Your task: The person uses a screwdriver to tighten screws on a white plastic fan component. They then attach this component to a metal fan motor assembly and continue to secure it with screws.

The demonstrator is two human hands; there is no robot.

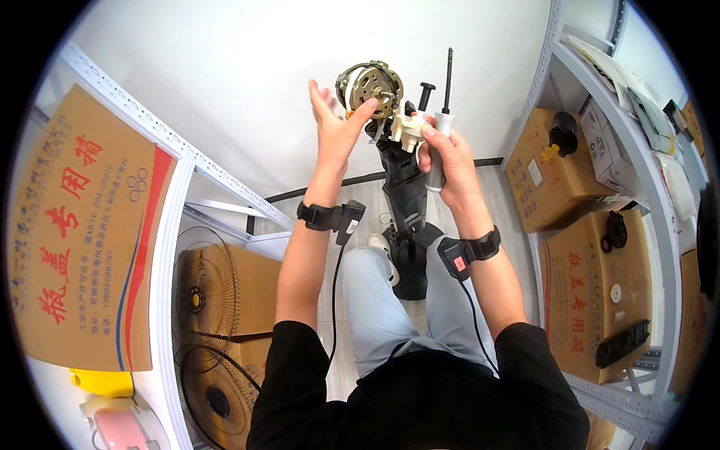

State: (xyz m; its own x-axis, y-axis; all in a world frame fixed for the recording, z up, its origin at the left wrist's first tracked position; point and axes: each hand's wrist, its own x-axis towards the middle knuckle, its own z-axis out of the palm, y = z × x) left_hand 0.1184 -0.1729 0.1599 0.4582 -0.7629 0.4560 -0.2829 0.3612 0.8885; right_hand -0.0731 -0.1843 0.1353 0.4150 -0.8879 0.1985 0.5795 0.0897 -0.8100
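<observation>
A bare fan motor (pixel 375 86) with a round, slotted metal casing and a short shaft sits atop a black fan stand (pixel 405 187). My left hand (pixel 339 131) is at its left side, fingers stretched out and spread, the thumb lying over the casing's lower edge. In my right hand (pixel 450 157) is a screwdriver (pixel 444 124) with a grey-white handle, its dark shaft pointing up. The thumb of that hand also presses on a cream plastic housing (pixel 409 131) just right of the motor. A black knob on a stem (pixel 426 96) sticks up from this housing.
The stand's round black base (pixel 409 277) is on the floor between my legs. Two wire fan guards (pixel 206 289) lean by boxes at left. A large carton (pixel 90 232) sits on the left shelf. Cartons (pixel 592 292) with black plastic parts fill the right shelf. Cables hang from both wrist straps.
</observation>
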